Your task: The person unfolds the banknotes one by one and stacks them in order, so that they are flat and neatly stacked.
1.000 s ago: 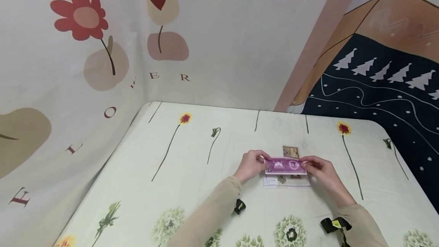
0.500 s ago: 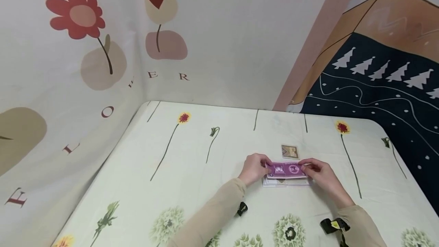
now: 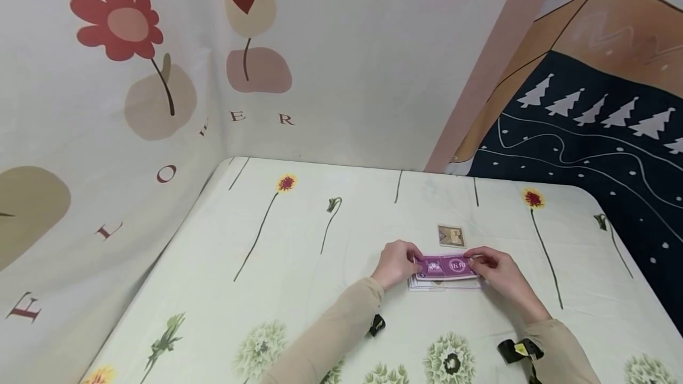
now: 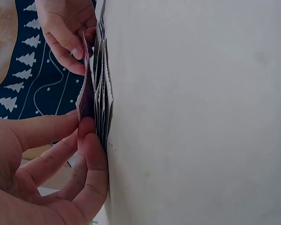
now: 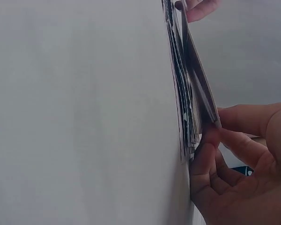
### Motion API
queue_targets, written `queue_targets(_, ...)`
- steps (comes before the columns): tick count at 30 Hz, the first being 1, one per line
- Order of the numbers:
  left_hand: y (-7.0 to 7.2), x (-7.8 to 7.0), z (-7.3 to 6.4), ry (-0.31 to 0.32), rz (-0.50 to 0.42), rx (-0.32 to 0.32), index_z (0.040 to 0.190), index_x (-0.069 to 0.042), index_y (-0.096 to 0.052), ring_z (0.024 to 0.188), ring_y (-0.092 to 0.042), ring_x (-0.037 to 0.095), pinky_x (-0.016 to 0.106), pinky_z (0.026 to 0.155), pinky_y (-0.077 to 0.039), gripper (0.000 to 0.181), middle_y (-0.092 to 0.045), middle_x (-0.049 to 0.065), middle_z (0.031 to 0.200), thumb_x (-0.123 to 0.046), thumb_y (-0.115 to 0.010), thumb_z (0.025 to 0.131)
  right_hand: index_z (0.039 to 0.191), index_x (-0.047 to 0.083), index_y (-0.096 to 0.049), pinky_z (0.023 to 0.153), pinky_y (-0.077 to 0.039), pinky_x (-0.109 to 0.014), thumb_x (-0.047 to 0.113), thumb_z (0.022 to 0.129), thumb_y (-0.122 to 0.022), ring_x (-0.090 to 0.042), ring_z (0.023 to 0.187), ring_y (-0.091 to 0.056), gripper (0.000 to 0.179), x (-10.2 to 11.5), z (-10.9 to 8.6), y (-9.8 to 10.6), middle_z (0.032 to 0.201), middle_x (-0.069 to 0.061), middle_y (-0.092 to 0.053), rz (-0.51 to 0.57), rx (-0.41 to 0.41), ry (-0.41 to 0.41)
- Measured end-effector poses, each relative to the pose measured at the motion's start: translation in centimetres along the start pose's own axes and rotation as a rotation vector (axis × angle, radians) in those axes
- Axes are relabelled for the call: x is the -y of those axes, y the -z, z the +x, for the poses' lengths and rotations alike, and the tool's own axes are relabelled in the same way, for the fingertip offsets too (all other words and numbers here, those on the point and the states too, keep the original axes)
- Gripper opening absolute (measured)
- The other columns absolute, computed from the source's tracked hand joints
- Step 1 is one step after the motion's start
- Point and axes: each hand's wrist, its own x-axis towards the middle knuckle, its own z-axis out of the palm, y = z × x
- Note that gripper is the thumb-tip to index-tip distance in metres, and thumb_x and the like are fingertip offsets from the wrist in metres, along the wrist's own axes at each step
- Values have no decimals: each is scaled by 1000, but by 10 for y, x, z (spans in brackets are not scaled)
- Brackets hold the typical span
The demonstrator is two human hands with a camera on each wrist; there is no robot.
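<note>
My left hand [image 3: 396, 264] pinches the left end of a purple paper note [image 3: 448, 266] between thumb and fingers. At its right end, my right hand [image 3: 498, 271] pinches the same note. A stack of pale printed papers [image 3: 445, 285] lies under it, mostly covered. From the left wrist view, the note [image 4: 86, 96] stands slightly apart from the stack [image 4: 102, 89], whose sheets have jagged edges. The right wrist view shows a narrow gap between note [image 5: 201, 86] and stack [image 5: 179, 93]. Just beyond the note lies a small brown stamp-like picture [image 3: 451, 236].
A white cloth with printed flowers covers the table [image 3: 341, 307]. Behind stands a pale fabric wall [image 3: 363, 76] with flower prints and letters. Dark fabric with white trees [image 3: 597, 135] hangs at the right. Black straps [image 3: 520, 349] sit near the wrists.
Both hands have brought the purple note slightly toward the person and lower, covering more of the stack. The gap to the brown picture has widened. Little differs over the last half second.
</note>
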Motion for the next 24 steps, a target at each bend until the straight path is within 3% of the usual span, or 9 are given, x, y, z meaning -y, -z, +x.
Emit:
queue_targets(8,-1,0,0,-3,13,5,88,-6,-74,63,-46,6,20,64,-39,17,-54,-5,67,-1,-79,73,110,-4,-63,53,-44,-25,3,92,-61,-14,66,-53,19,-1,-1,1,82,-7,-62,9,18,16)
queue_targets(16,-3,-3,2,12,59,8,85,-4,-74,60,-46,7,20,63,-39,16,-53,-5,64,1,-80,72,105,-1,-65,52,-41,-25,0,88,-63,-15,64,-50,17,0,1,0,75,-4,-57,-74,33,18)
queue_targets(19,-3,-3,2,17,75,3,84,-5,-74,62,-47,8,22,68,-40,16,-54,-5,64,1,-81,71,104,0,-64,53,-40,-26,0,87,-64,-15,64,-49,17,2,1,0,74,-3,-56,-102,43,22)
queue_targets(24,-4,-3,3,17,109,-5,82,-8,-75,70,-49,10,31,87,-42,16,-59,-5,68,-1,-82,69,102,3,-58,53,-37,-26,4,87,-67,-16,62,-46,17,3,4,0,73,-2,-54,-137,72,14)
